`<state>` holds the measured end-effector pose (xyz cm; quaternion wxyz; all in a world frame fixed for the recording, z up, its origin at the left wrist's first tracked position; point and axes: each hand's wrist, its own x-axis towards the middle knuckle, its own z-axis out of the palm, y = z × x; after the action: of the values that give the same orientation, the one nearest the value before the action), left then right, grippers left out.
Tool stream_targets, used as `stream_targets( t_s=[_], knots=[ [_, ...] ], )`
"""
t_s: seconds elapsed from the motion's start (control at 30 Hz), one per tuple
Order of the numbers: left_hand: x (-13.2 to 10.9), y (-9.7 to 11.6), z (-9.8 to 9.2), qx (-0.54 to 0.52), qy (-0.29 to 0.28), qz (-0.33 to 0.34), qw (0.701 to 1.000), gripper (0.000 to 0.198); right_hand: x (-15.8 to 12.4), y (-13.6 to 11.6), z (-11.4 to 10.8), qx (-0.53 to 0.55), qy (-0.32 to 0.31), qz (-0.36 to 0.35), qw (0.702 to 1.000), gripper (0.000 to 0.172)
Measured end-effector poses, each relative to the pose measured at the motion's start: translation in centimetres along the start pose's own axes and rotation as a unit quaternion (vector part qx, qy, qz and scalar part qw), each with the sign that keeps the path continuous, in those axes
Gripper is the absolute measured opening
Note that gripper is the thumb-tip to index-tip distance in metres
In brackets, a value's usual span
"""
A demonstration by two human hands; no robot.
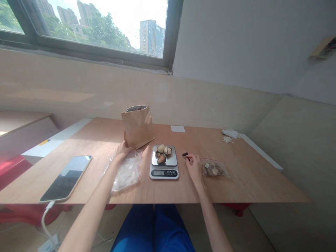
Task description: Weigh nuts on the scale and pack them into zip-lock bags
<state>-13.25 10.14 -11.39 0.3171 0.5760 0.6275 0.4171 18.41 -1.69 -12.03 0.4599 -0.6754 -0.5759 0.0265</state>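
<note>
A kitchen scale (164, 174) stands on the table in front of me, with several mushroom-like pieces (161, 159), pale and brown, on its metal plate. My right hand (193, 167) is right of the scale, its fingers pinched on a small dark piece (185, 154) whose kind I cannot make out. Beside that hand lies a clear zip bag (215, 168) of brown and pale pieces. My left hand (124, 149) rests at the lower left corner of an upright brown paper bag (138, 126), fingers stretched out over clear plastic bags (127, 173).
A phone (67, 178) with a white charging cable (45, 218) lies at the left. Behind the scale is a white paper (177, 128). White scraps (229, 135) lie at the back right. A wall (199, 101) bounds the table's (249, 182) far edge.
</note>
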Motion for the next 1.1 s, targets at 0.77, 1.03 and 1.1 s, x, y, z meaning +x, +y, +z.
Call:
stream_targets(
  t_s=[0.77, 1.03, 1.1],
  knots=[
    [-0.8, -2.4, 1.3, 0.01, 0.094, 0.173, 0.98, 0.036, 1.4, -11.7, 2.7, -0.126, -0.183, -0.374, 0.9, 0.024],
    [-0.7, -2.9, 1.3, 0.03, 0.029, 0.119, 0.992, 0.063, 1.9, -12.6, 2.6, -0.123, -0.156, -0.363, 0.911, 0.033],
    [-1.0, -2.7, 1.2, 0.0, -0.001, 0.136, 0.991, 0.066, 2.0, -12.9, 2.4, -0.119, -0.15, -0.365, 0.911, 0.034]
  ],
)
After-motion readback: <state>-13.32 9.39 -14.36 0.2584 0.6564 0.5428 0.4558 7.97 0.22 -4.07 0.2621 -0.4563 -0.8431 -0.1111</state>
